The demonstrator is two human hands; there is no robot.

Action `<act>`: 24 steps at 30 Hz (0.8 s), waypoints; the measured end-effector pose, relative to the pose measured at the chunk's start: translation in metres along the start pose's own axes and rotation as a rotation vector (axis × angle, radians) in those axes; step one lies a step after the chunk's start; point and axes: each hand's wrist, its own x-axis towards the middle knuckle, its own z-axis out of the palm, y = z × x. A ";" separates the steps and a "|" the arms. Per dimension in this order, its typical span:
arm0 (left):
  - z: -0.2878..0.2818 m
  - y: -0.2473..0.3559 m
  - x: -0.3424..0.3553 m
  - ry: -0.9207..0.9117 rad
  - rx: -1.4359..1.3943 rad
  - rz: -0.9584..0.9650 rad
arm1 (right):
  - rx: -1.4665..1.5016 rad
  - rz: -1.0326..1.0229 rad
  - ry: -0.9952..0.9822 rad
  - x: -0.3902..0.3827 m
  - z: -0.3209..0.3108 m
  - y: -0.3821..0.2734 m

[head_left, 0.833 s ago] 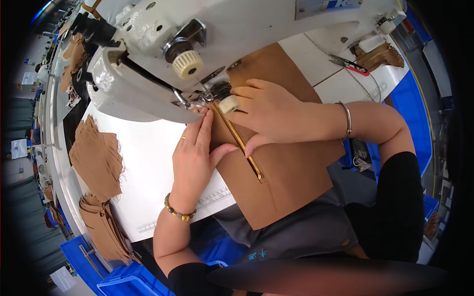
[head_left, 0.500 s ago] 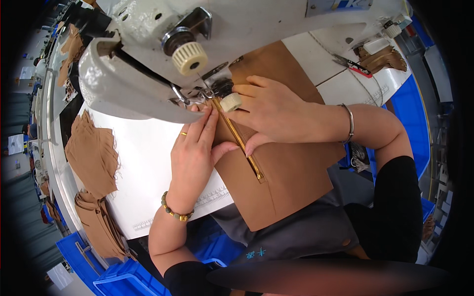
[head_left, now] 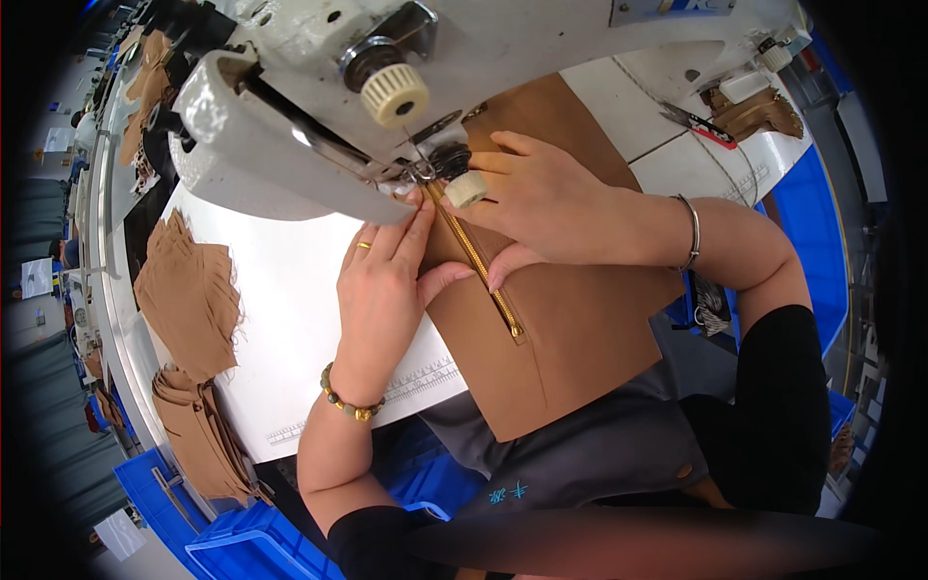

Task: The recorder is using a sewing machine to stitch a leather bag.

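A brown fabric panel [head_left: 590,319] lies under the sewing machine's head [head_left: 261,145], its near edge hanging toward my lap. A gold-toothed zipper [head_left: 480,261] runs through a slit in it, from the needle area [head_left: 425,172] toward me. My left hand [head_left: 387,275] rests flat along the zipper's left side, fingertips close to the presser foot and thumb beside the teeth. On the other side, my right hand [head_left: 546,208] is spread over the panel, its thumb touching the zipper's edge. Some right fingers are hidden behind a cream knob [head_left: 467,189]. Neither hand grips anything.
Stacked brown fabric pieces [head_left: 188,300] and another brown pile [head_left: 198,435] lie at the left. Red-and-black thread snips [head_left: 698,126] and brown scraps [head_left: 759,114] are at the right rear. Blue bins [head_left: 261,546] stand below the table edge.
The whole view has shifted a little. The panel and zipper have moved slightly toward the needle, with both hands still flat on the fabric.
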 end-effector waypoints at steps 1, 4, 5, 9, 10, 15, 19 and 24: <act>0.000 0.000 0.000 -0.003 -0.005 -0.002 | -0.002 -0.005 0.001 0.000 0.000 0.001; 0.001 0.000 -0.002 -0.011 -0.006 -0.005 | -0.009 -0.015 0.019 0.000 0.001 0.003; 0.002 -0.001 -0.002 -0.010 -0.011 -0.006 | -0.006 -0.022 0.008 -0.001 0.002 0.003; 0.004 -0.001 -0.003 -0.002 -0.011 -0.004 | 0.052 0.018 -0.038 -0.006 0.006 -0.004; 0.005 0.002 -0.006 0.008 -0.006 0.012 | 0.001 0.022 -0.059 -0.009 0.007 -0.012; -0.002 0.034 -0.037 0.097 -0.741 -0.411 | 0.094 0.009 -0.104 -0.051 -0.004 -0.076; -0.023 0.065 -0.077 0.302 -1.413 -0.771 | 0.193 0.051 -0.130 -0.083 -0.015 -0.117; -0.040 0.084 -0.114 0.128 -1.873 -0.969 | -0.078 0.021 -0.105 -0.088 -0.004 -0.131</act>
